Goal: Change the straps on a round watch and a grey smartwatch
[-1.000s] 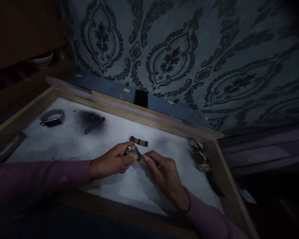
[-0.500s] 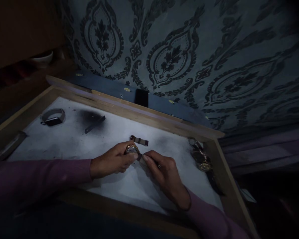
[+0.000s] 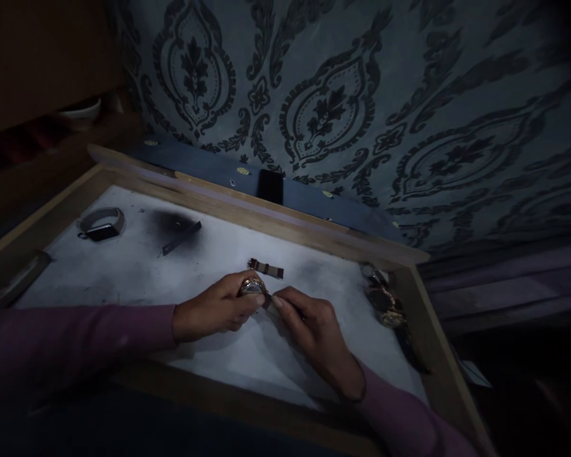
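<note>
Near the middle of the drawer-like tray, my left hand (image 3: 221,304) is closed around a round, gold-rimmed watch case (image 3: 252,287), its thumb along the lower edge. My right hand (image 3: 316,324) pinches a short dark watch strap (image 3: 267,300) beside the case, between thumb and forefinger. Whether the strap is joined to the case cannot be made out in the dim light. Just beyond the case, a separate strap piece with a buckle (image 3: 266,268) lies flat on the white surface.
A smartwatch (image 3: 102,225) and a dark flat strip (image 3: 182,238) lie at the back left. Several watches (image 3: 390,311) line the right wall. The wooden rim (image 3: 247,212) surrounds the white base; a black phone (image 3: 270,186) lies behind it on blue cloth.
Both hands stay in nearly the same place. The strap piece at the right fingertips has shifted very slightly; nothing has been let go.
</note>
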### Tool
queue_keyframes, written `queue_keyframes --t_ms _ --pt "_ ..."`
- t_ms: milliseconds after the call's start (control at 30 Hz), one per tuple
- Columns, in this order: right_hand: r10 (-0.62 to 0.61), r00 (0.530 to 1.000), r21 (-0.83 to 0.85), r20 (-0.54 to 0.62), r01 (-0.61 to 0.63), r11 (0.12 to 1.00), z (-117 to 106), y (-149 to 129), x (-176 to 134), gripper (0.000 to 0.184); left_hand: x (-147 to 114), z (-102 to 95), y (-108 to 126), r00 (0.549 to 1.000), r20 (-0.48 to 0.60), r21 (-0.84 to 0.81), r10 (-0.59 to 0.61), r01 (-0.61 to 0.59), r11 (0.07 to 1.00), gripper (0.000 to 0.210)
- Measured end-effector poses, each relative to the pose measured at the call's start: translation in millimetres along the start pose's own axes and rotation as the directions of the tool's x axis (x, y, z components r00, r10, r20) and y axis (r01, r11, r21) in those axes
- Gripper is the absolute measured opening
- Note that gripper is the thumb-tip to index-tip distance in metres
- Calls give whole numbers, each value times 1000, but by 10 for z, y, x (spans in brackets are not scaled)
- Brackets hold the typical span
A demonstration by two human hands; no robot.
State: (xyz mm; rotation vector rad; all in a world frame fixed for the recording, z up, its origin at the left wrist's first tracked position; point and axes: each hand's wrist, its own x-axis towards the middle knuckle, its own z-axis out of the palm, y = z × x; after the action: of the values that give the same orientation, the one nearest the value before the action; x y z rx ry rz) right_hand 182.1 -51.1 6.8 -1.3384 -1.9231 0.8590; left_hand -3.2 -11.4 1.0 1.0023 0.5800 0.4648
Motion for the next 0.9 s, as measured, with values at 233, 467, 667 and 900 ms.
queue_keyframes --t_ms 233,467,667,900 --pt "42 999 42 13 -42 998 -12 -18 -8 29 -9 11 17 1000 -5 3 12 -12 1000 19" --pt "97 994 92 43 -101 991 -29 -46 -21 30 -3 8 9 1000 -5 19 27 -27 999 20" --pt "113 992 100 48 -118 988 -30 -48 -24 31 -13 -2 1 1000 2 15 21 -22 1000 16" --pt "127 990 124 52 -133 983 -31 -56 -25 32 -4 -2 -7 1000 -12 28 28 -28 999 16"
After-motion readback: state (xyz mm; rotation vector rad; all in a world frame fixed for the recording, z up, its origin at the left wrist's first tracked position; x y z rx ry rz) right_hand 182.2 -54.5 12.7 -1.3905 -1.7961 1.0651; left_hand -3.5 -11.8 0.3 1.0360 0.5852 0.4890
